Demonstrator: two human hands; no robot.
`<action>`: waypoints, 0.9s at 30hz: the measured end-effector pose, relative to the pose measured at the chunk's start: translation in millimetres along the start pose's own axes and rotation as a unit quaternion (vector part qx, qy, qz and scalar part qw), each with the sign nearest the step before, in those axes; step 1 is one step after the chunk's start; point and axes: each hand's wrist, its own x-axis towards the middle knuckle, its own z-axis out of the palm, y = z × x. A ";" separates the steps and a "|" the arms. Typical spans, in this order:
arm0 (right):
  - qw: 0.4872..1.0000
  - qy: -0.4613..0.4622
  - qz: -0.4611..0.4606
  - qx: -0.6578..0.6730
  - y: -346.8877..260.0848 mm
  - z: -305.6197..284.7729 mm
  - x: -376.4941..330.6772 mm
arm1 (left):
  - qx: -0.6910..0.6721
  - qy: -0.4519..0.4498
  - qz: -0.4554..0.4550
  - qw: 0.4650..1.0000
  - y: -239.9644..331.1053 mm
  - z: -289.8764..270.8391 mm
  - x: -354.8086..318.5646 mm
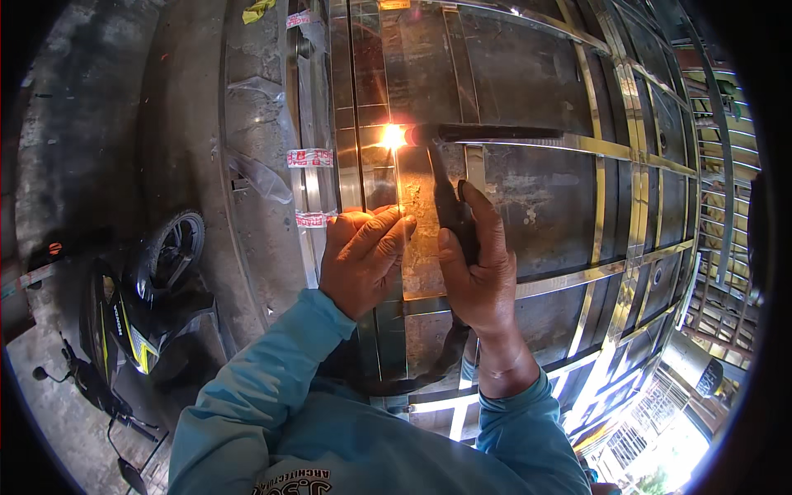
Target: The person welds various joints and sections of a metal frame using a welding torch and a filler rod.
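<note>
Head view: the bright welding arc (393, 136) burns on a vertical steel strip (399, 177) of a shiny metal gate frame (577, 144), straight above both hands and slightly nearer the left one. The right hand (478, 264) is clamped around a dark welding torch (450, 202), whose long axis runs up and a little leftward from the fist to the arc. The left hand (363, 256) has its fingers (381, 231) curled together, pinching the strip just below the glow; whether it also holds a filler rod cannot be told. Taped steel bars (309, 157) stand just left of the strip, and a parked motorcycle (136, 322) lies well apart at lower left.
</note>
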 end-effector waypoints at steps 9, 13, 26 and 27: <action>0.999 -0.023 -0.030 -0.029 -0.3 -2.8 -1.4 | 0.054 -0.031 -0.014 0.998 3.0 -0.2 -9.1; 1.000 -0.017 0.023 -0.002 -7.6 -0.1 0.1 | -0.015 0.000 -0.013 1.000 -0.8 0.2 -2.3; 0.879 0.087 0.292 0.366 -66.5 -12.5 -49.0 | -0.044 0.044 0.063 0.996 -9.8 6.5 -2.6; 0.875 0.081 0.296 0.375 -73.3 -7.8 -59.9 | -0.053 0.048 0.069 0.995 -10.5 5.0 -3.1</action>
